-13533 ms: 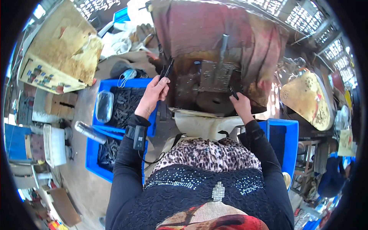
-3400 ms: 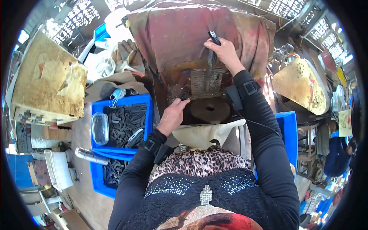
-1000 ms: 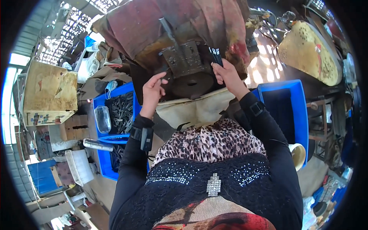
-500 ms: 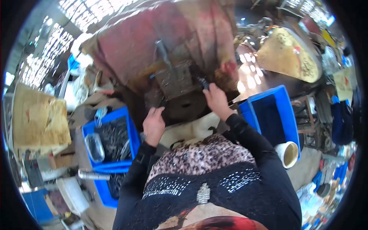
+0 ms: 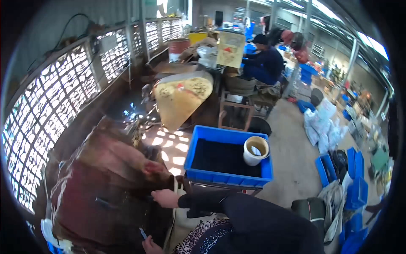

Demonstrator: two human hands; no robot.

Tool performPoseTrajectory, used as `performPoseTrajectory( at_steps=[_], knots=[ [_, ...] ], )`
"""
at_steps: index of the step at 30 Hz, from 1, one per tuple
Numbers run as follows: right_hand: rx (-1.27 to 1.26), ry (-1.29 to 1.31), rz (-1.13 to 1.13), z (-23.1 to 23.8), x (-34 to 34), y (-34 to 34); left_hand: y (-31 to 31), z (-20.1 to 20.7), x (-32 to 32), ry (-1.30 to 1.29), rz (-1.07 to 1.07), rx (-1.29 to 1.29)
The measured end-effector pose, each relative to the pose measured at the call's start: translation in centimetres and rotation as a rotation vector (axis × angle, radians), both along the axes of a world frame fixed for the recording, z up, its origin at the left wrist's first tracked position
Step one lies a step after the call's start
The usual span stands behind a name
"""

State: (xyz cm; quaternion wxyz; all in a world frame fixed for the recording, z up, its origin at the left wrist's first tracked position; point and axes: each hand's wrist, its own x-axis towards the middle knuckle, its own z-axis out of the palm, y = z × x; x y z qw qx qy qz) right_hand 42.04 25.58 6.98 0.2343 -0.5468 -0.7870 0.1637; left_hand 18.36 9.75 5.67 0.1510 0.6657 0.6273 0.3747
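Note:
My left hand (image 5: 151, 246) shows at the lower edge, its fingers closed on a slim, pale bluish strip (image 5: 143, 233) that points up and away from me. What kind of thing the strip is, I cannot make out. My right hand (image 5: 166, 198) is at the near right side of a dark work area, fingers curled together; whatever is in them, if anything, is too dark and blurred to name. Over that area hangs a stained reddish-brown cloth (image 5: 91, 178). A dark metal bar (image 5: 105, 203) sticks out in its shadow, left of my right hand.
Beyond my right arm stands a blue bin (image 5: 230, 182) of fine black material, with a cream cup-like container (image 5: 253, 156) in it. Farther off are a cardboard-covered machine (image 5: 184, 95), a seated person (image 5: 266, 61), white sacks (image 5: 323, 122) and more blue bins (image 5: 357, 192). A lattice wall (image 5: 55, 97) runs along the left.
The view has swung to the right, so the hands and cloth now appear lower left. The strip in my left hand now shows pale; the dark piece at my right hand no longer shows clearly.

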Motion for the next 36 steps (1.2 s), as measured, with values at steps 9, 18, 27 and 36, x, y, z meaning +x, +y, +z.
performPoseTrajectory(
  at_steps=[9, 18, 27, 36],
  knots=[
    [-0.051, 0.033, 0.045, -1.9, 0.2, 1.2, 0.8, 0.4, 0.6, 0.152, 0.105, -0.026],
    [-0.077, 0.116, 0.134, -1.6, 0.9, 1.1, 0.9, 0.1, 1.4, 0.192, 0.254, -0.102],
    [-0.092, 0.123, 0.23, -1.6, 1.0, 1.3, 1.7, 0.0, 1.9, 0.302, 0.327, -0.083],
    [-0.056, 0.147, 0.254, -1.8, 1.2, 1.1, 1.7, -3.0, 1.0, 0.3, 0.498, -0.165]
  ],
)
